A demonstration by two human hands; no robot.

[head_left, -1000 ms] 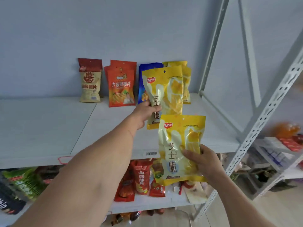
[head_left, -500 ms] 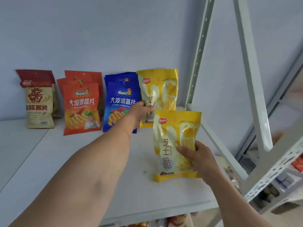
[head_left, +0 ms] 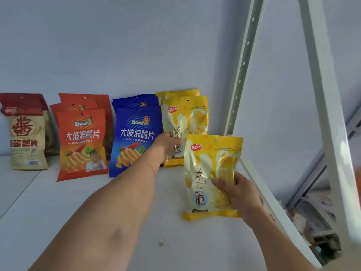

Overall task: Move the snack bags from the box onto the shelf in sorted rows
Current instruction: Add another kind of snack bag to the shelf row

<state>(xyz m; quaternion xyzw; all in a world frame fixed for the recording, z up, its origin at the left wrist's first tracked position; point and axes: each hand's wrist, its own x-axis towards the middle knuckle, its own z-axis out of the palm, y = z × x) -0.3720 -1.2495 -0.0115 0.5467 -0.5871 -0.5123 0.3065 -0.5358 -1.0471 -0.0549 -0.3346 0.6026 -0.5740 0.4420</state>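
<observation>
Snack bags stand in rows along the back wall of the white shelf [head_left: 82, 208]: brown bags [head_left: 26, 133], orange bags [head_left: 82, 141], blue bags [head_left: 134, 137] and yellow bags. My left hand [head_left: 166, 142] grips the front yellow bag [head_left: 187, 122] of the back row at its left edge, holding it upright against the others. My right hand [head_left: 234, 189] holds a second yellow bag [head_left: 207, 173] upright in front of that row, its bottom edge at the shelf surface, my fingers curled round its right side.
White perforated metal uprights [head_left: 242, 71] and a slanted brace [head_left: 320, 94] frame the shelf's right end. The shelf's right rail [head_left: 273, 200] runs close beside my right hand. Other shelving with clutter shows low at the right.
The view has closed in on the shelf. My left hand has set its yellow bag upright into the back row. My right hand has carried its bag forward to the shelf surface.
</observation>
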